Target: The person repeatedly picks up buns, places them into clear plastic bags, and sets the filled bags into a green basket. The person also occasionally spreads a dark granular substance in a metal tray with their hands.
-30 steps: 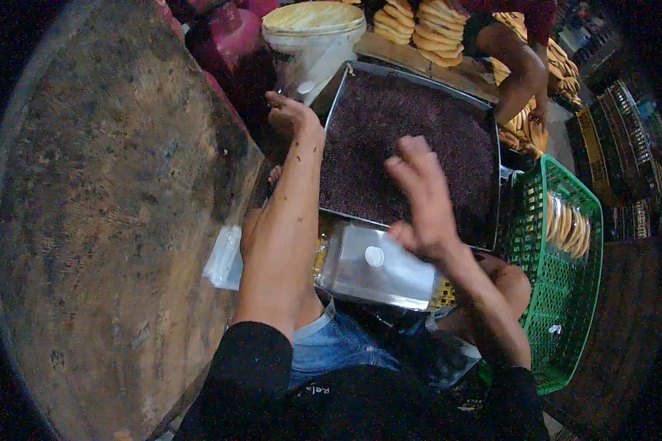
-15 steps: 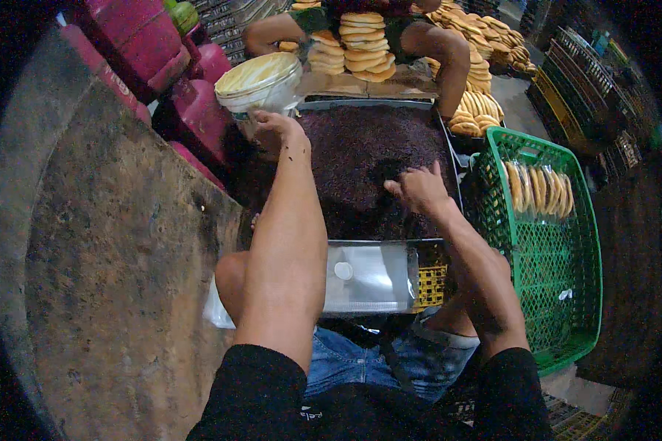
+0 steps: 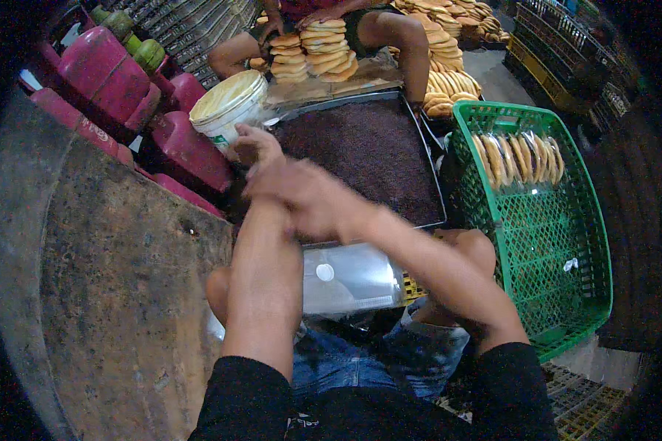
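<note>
- Head view, hands: left grip stands just beside the white bucket, fingers loosely parted, nothing seen in them; whether they touch the bucket I cannot tell.
- Right grip lies blurred across the left wrist; how far its fingers close, or whether they have hold of anything, I cannot tell.
- Head view, things: dark granules fill the shallow metal tray beyond the hands. Nearer the body lie clear plastic sheets, a white disc on top, beside a yellow crate.
- Green basket stands to the right with bagged flat breads at its far end; bread stacks stand behind the tray, and a wooden table spreads leftward.
- Step in hand, as I judge it: the right grip tends to the left arm, not the granules.
- Any move into the tray would call for uncrossing the arms first, keeping clear of the bucket.
</note>
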Demonstrator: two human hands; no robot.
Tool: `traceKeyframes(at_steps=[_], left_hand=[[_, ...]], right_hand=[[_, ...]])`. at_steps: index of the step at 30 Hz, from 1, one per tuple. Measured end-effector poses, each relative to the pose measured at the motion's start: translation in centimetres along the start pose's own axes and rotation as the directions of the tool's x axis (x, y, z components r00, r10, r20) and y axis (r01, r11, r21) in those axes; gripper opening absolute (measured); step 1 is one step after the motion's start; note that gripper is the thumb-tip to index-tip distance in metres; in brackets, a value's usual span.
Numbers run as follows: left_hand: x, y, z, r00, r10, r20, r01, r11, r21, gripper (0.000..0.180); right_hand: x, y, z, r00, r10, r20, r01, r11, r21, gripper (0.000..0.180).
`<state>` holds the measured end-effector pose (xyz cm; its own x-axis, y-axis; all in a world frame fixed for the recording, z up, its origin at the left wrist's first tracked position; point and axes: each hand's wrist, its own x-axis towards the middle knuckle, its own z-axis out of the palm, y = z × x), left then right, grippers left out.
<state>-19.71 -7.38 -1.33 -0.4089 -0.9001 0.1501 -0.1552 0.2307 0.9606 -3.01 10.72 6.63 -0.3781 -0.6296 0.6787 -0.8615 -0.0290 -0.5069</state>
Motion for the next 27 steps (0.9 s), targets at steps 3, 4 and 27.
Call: traceKeyframes(at_steps=[3,4,27], left_hand=[[4.8,-2.9,0.1,0.995,-0.103,-0.013,0.101,0.989,-0.104,0.071],[-0.9,1.2,1.1,0.981,-0.132,0.143,0.133,0.991,0.004,0.071],[4.6,1.3,-14.8,0.841,-0.243,0.483,0.532,0.53,-0.66,0.04]], right_hand=[[-3.8,6.4,-3.1,0.257,0.917,0.305,-0.463,0.393,-0.794,0.065],[-9.8,9.0,-7.1,0.284,0.942,0.18,-0.427,0.292,-0.856,0.064],[-5.3,11.9,6.2,0.812,0.567,-0.138,-0.513,0.579,-0.634,0.019]])
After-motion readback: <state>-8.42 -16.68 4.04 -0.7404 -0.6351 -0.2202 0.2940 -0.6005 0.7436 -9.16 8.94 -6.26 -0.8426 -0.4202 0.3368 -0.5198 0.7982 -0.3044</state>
